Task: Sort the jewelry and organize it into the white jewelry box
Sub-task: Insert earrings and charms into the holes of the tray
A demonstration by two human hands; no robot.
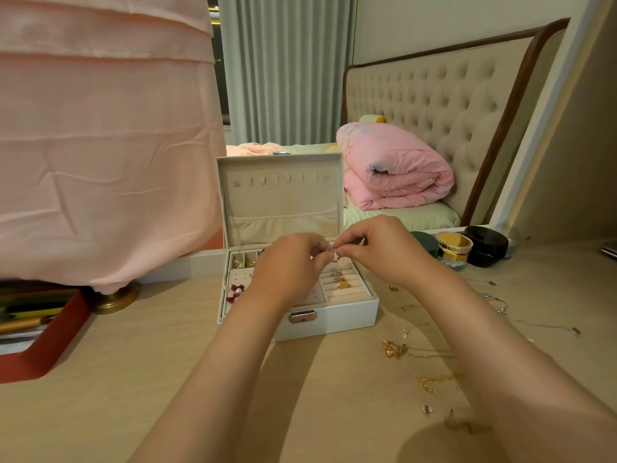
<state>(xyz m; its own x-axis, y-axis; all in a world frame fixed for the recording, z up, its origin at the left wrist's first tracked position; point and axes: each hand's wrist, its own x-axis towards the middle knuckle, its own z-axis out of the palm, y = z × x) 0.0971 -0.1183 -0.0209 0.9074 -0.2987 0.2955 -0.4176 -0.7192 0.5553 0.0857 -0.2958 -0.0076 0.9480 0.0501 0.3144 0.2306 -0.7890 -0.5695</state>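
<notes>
The fingers [321, 254] of the left hand [287, 267] and right hand [384, 250] are curling in, both pinching one small silver piece [335, 252] between their tips, just above the open box [334, 320]. Since the hold is only at the tips, a slip is threatening to drop it into the wrong compartment or out onto the desk [167, 362] among the loose chains [437, 380].

Pinched piece [335, 252] too small to identify, red tray [46, 357] cropped
</notes>
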